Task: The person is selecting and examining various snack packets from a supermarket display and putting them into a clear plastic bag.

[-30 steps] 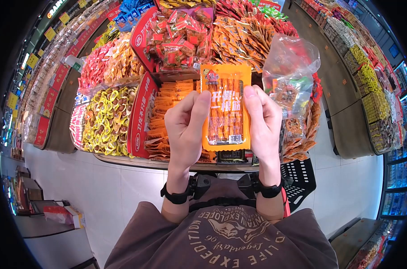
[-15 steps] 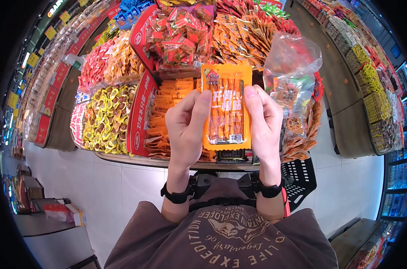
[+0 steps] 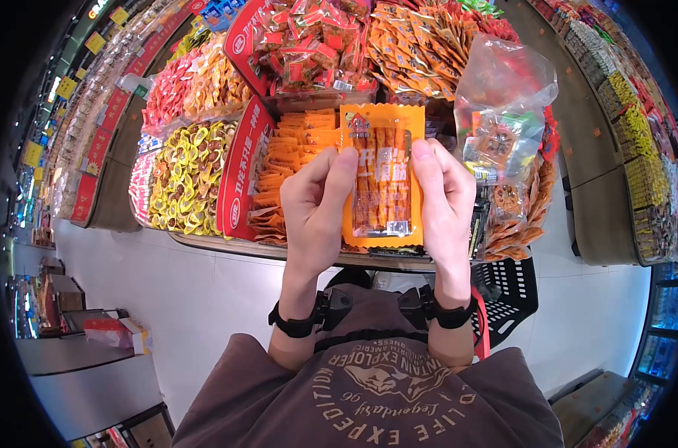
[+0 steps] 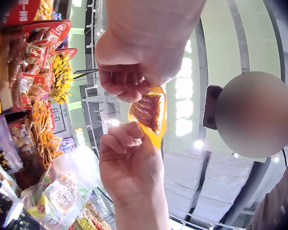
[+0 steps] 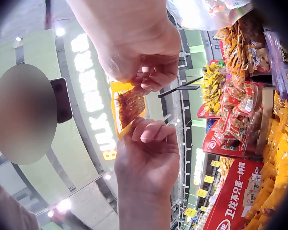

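An orange snack packet point(image 3: 384, 175) with a clear window over reddish-brown sticks is held upright between both hands in the head view. My left hand point(image 3: 313, 209) pinches its left edge, thumb on the front and fingers curled behind. On the opposite edge my right hand point(image 3: 445, 198) grips it the same way. From below, in the left wrist view, the packet point(image 4: 149, 115) spans the gap between the two hands. The right wrist view shows the packet point(image 5: 128, 105) from its back, fingertips at both sides.
A bin of orange packets point(image 3: 294, 149) stands behind the left hand, beside a red divider sign point(image 3: 246, 175). Yellow-wrapped sweets point(image 3: 186, 179) lie farther left. A clear plastic bag point(image 3: 503, 112) with packs inside sits on the right. A black basket point(image 3: 514, 295) is below the counter edge.
The display has shifted slightly right and upward in the head view, and more of the basket shows. Both hands keep their hold on the packet, which has moved slightly right.
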`<state>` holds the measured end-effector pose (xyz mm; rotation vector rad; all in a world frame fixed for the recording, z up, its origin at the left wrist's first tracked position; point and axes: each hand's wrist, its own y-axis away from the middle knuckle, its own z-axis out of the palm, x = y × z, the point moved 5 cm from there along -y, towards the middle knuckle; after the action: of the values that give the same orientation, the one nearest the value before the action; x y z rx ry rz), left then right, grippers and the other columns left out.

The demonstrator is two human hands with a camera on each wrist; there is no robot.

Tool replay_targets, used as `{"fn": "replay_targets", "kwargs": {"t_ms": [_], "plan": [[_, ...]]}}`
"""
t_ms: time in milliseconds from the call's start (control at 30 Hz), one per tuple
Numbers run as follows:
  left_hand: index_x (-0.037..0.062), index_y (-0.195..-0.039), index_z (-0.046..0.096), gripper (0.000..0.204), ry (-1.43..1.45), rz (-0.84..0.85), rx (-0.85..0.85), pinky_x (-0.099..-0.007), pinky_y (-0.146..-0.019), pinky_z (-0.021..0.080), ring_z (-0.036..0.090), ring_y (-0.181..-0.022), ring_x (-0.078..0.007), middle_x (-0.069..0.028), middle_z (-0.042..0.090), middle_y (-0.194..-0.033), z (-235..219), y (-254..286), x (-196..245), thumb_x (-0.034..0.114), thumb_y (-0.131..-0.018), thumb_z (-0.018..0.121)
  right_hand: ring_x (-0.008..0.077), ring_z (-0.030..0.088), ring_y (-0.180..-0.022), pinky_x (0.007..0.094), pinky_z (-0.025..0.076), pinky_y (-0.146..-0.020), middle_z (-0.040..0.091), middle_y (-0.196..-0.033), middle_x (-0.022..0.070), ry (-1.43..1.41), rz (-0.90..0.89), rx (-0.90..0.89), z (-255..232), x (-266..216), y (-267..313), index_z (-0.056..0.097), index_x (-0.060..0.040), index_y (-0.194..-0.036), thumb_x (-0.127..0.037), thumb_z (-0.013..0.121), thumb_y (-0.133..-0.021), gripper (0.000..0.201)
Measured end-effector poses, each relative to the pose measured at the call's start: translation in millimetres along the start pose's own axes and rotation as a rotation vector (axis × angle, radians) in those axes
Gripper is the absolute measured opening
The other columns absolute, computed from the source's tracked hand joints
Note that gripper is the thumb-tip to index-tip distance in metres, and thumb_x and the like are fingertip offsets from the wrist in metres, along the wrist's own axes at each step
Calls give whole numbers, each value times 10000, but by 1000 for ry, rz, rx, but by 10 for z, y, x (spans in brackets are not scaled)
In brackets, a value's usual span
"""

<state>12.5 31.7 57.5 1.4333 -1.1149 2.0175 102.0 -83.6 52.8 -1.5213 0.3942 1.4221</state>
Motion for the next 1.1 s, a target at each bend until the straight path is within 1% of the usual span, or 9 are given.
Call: {"fn": "replay_targets", "kwargs": {"t_ms": [267,400,533,700,833,933,1000,1067,1100], "plan": [[42,-694,460,345,-88,-56,-15,-211,-516,236,291,-611,-3,85,356,-650,59,49,-107,175,-1003,531,24,288,-635,229,264,-528,349,-649,-59,-48,68,44,-102,173,58,417,-13,-719,-168,509,-1014,346],[38,-706,471,333,-94,-116,-6,-204,-520,250,304,-614,2,85,371,-655,115,29,-159,175,-1005,528,21,291,-638,223,262,-533,353,-658,-64,-95,95,77,-142,181,20,420,-11,-721,-161,512,-1012,340],[35,-708,473,331,-106,-129,-9,-204,-518,251,305,-614,4,84,377,-660,76,19,-200,171,-1006,525,17,291,-638,224,259,-534,349,-660,-67,-97,103,51,-141,281,-1,410,-11,-719,-158,515,-1011,344],[37,-702,458,337,-175,-126,35,-203,-517,244,302,-614,6,84,374,-659,-231,0,-212,169,-1005,525,18,275,-631,232,241,-524,324,-648,-67,-145,133,13,148,378,-71,376,-21,-700,-136,521,-1000,352],[42,-693,446,345,-127,-124,111,-205,-515,238,298,-611,6,83,367,-652,-450,-42,-160,168,-1002,532,29,267,-618,239,237,-515,303,-620,-52,-101,126,-52,386,472,-139,380,-14,-694,-119,531,-986,345],[40,-691,447,341,-156,-72,139,-203,-518,242,302,-612,6,84,371,-650,-665,-104,-104,159,-998,535,30,261,-617,241,234,-514,290,-618,-57,-84,106,-85,616,482,-227,379,-17,-696,-128,538,-986,348],[39,-693,453,336,-138,-55,147,-203,-523,248,308,-616,3,83,375,-652,-834,-152,-44,156,-997,536,29,260,-608,245,221,-497,307,-620,-52,-66,66,-104,762,506,-285,392,-15,-693,-141,548,-985,354],[37,-696,459,331,-121,-36,152,-204,-528,254,313,-619,0,82,379,-654,-948,-222,4,154,-996,536,23,273,-605,247,205,-478,350,-615,-29,59,124,-142,895,493,-325,430,-4,-699,-160,562,-981,349],[35,-699,466,325,-103,-15,172,-203,-534,259,316,-623,0,81,383,-659,-990,-259,20,152,-995,537,21,355,-554,243,263,-453,473,-632,8,172,108,-129,932,459,-357,500,-1,-720,-151,612,-949,295]]}}
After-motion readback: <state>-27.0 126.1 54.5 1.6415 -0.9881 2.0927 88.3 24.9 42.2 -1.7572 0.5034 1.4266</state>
